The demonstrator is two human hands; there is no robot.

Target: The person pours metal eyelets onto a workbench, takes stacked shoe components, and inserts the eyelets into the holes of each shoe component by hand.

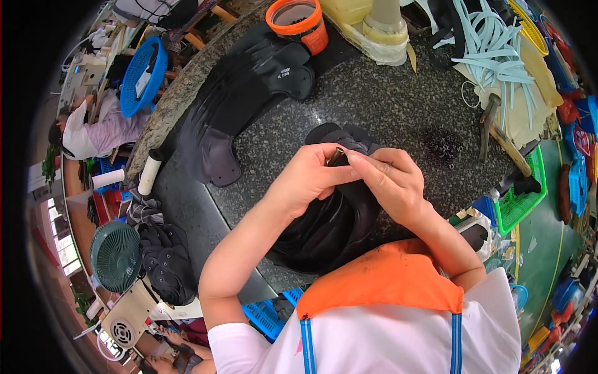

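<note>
Over the middle of the dark speckled stone worktop (268, 140), my two hands meet at the fingertips. My left hand (304, 176) is closed around a short, brass-coloured metal rod (337, 154), its round end upward between thumb and forefinger. Pressed together right beside that end are the thumb and finger of my right hand (398, 186); whatever they pinch is too small to make out. A heap of black shoe-upper pieces (330, 232) lies beneath both hands, partly covered by them.
Overlapping black cut pieces (221, 118) spread across the left side. An orange tub (314, 38) stands at the far edge. Small dark eyelets (443, 144) are scattered at right, near a wooden-handled hammer (507, 146) and pale blue strips (492, 50). A green basket (529, 187) sits beyond.
</note>
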